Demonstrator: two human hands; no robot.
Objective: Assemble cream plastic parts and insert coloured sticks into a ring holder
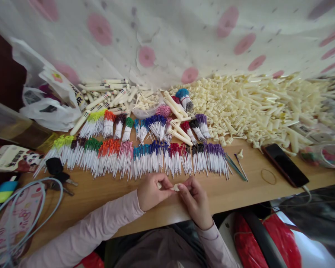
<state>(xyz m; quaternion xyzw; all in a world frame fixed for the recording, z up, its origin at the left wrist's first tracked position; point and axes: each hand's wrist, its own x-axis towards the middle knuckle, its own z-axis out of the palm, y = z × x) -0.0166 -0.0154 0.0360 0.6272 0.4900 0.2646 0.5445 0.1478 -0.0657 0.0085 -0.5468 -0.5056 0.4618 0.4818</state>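
Over the front of the wooden table (145,217), my left hand (152,191) and my right hand (194,199) meet fingertip to fingertip. Pinched between them is a small cream plastic piece (175,187), partly covered by the fingers. Another cream bit (158,185) shows inside the curled fingers of my left hand. Just beyond the hands lies a long row of white pen refills (145,167) with coloured ends, sorted by colour. Behind it are banded refill bundles, such as an orange-topped bundle (108,124).
A large heap of cream plastic parts (257,108) fills the back right. Cream pen bodies (108,89) and a white plastic bag (50,108) are at the back left. A phone (284,163), a rubber band (268,176), tweezers (237,167), keys (63,178) and a coiled cable (41,182) lie around.
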